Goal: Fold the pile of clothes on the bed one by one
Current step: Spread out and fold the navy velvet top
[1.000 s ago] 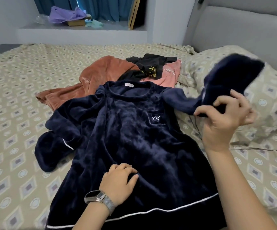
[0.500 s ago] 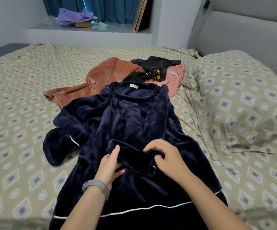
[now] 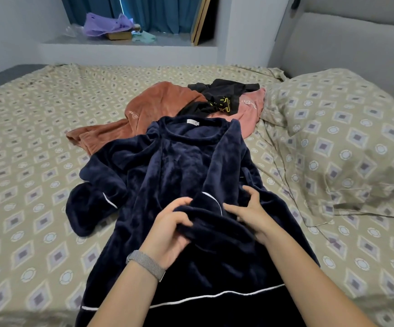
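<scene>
Tucking the folded-in sleeve (image 3: 211, 215), my left hand (image 3: 171, 228) now grips its cuff; right hand (image 3: 250, 212), fingers relaxed, presses the navy top (image 3: 179, 166); other sleeve remains.

A pillow (image 3: 347, 147), teal curtains (image 3: 144, 13), a cluttered window ledge (image 3: 172, 42).

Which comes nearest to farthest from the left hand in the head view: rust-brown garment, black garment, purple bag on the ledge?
From the left hand:
1. Rust-brown garment, beyond the navy top, on the left.
2. Black garment, farther back on the pile, to the right.
3. Purple bag, on the ledge past the bed.
</scene>
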{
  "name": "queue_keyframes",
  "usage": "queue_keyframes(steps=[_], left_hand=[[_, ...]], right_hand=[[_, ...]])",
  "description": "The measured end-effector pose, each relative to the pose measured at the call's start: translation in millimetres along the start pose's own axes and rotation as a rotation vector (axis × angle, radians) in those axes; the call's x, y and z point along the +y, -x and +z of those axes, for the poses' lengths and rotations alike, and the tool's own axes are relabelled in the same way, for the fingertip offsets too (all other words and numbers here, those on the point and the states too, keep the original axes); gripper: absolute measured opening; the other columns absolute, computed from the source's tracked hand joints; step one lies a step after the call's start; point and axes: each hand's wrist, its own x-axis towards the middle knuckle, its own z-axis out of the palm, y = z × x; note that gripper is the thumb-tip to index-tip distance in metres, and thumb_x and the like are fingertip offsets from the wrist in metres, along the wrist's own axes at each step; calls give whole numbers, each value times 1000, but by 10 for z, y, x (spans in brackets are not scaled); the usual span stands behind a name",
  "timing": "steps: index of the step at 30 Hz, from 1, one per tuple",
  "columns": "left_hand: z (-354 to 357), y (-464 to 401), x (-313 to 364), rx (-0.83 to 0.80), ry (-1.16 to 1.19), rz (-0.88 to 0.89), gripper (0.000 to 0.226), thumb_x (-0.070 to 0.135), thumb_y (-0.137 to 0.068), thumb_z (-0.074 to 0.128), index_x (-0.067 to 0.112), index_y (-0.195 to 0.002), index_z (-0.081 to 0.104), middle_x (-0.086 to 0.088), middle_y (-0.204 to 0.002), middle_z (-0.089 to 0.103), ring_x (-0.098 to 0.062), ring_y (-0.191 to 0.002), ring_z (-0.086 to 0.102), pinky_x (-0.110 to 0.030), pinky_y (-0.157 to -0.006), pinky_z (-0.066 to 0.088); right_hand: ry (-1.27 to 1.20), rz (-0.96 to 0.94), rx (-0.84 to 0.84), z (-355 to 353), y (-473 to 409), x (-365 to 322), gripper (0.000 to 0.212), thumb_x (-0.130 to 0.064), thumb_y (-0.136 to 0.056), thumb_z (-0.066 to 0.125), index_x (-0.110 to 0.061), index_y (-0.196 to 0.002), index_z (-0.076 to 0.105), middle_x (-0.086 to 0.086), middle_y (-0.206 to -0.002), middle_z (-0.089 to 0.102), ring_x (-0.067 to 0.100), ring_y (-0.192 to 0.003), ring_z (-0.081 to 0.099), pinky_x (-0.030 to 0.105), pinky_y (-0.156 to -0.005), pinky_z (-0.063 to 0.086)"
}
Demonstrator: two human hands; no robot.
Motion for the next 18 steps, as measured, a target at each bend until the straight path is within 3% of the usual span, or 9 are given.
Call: queue_keyframes(steps=[2, 5, 7, 9, 11, 13, 15, 18], left_hand=[[-40, 34, -29, -29, -106, -23, 48, -19, -66, 27, 0, -89, 64, -18, -79, 60, -26, -68, 60, -32, -62, 52], [-120, -24, -81, -2, -210, -121, 50, -19, -64, 25, -3, -91, 64, -17, -78, 57, -25, -66, 56, -32, -54, 52], [-132, -57, -118, -19, -316, -246, 55, -21, -68, 23, 1, -99, 63, -17, -85, 60, -28, -74, 60, -38, -54, 56], [-147, -58, -142, -105, -472, -386, 52, -15, -73, 30, 8, -107, 62, -14, -101, 63, -30, -90, 61, -45, -59, 59], [-169, -42, -139, -223, -671, -496, 40, 12, -70, 53, 15, -108, 64, -8, -110, 64, -26, -93, 62, -41, -66, 59], [-214, -109, -166, -242, -773, -562, 72, 52, -57, 66, 16, -119, 60, -8, -116, 63, -22, -87, 65, -36, -67, 57], [-190, -214, -236, -176, -761, -572, 91, 77, -54, 61, 15, -121, 59, -9, -109, 68, -20, -81, 69, -34, -66, 57], [-49, -290, -400, -105, -852, -443, 73, 74, -64, 67, 13, -103, 70, -3, -94, 74, -20, -85, 71, -38, -79, 59]], right_hand=[[-218, -108, 2, -106, -63, -90, 67, -3, -86, 69, -40, -130, 35, 6, -112, 67, 23, -90, 69, 39, -69, 57], [-419, -273, -7, -334, -107, -223, 65, 6, -82, 68, -38, -123, 44, 7, -112, 70, 22, -97, 70, 36, -69, 58], [-356, -197, -62, -464, -149, -186, 80, 2, -69, 81, -34, -130, 43, 10, -115, 68, 27, -101, 69, 38, -72, 59], [-196, 6, -199, -565, -231, -40, 101, -11, -51, 95, -21, -138, 44, 13, -121, 66, 31, -107, 67, 42, -83, 58], [-16, 145, -258, -635, -306, 75, 109, -29, -46, 100, -18, -140, 44, 10, -125, 65, 29, -109, 67, 44, -92, 55], [37, 180, -204, -693, -403, 103, 111, -43, -47, 98, -22, -141, 42, 6, -128, 64, 27, -108, 67, 44, -93, 55], [-62, 131, -147, -696, -472, 83, 109, -50, -50, 94, -22, -141, 41, 5, -126, 64, 24, -105, 69, 41, -87, 57], [-188, 25, -5, -668, -553, 63, 89, -48, -73, 81, -28, -144, 31, 5, -130, 58, 22, -106, 66, 39, -82, 57]])
